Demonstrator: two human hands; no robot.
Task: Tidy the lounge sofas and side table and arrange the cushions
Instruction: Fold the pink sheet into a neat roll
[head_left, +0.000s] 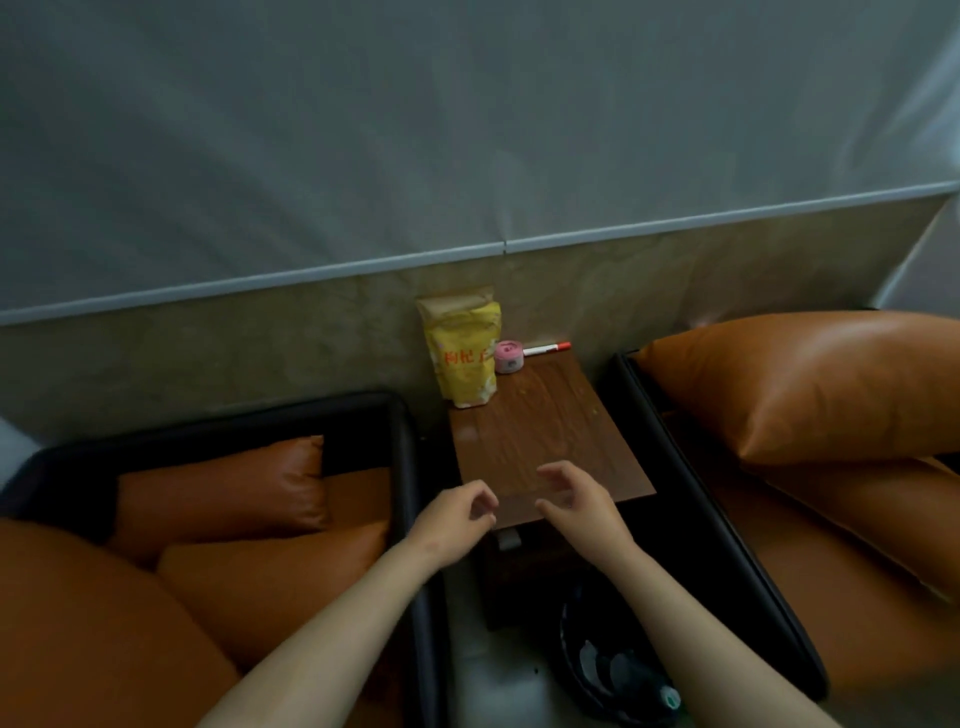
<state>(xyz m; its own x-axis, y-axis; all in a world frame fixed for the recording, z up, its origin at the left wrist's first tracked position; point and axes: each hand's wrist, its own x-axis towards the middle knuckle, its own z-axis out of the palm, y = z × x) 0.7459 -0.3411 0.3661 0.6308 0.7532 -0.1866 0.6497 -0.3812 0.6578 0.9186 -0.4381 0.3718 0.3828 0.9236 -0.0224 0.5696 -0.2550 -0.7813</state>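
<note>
A dark brown wood-grain rectangular side table (545, 431) stands against the wall, and everything else is placed from it. Over its near edge the left hand (457, 514) hovers with its fingers loosely curled towards the thumb and nothing visible between them. The right hand (576, 501) is just beside it over the same edge, its fingers half spread and gently bent, also holding nothing. The two hands are close but apart. At the table's far left corner stands an upright yellow plastic pouch with red characters (465, 358). Just right of that is a small round pink container (508, 357), and behind this a white pen with a red cap (545, 349) lies along the far edge. To the table's left, a small orange leather cushion (223, 488) leans inside a black-framed sofa (400, 467). To the table's right, a large plump orange leather cushion (810, 384) rests on a second black-framed sofa (675, 447). Below the table's near end sits a dark bin (613, 670).
</note>
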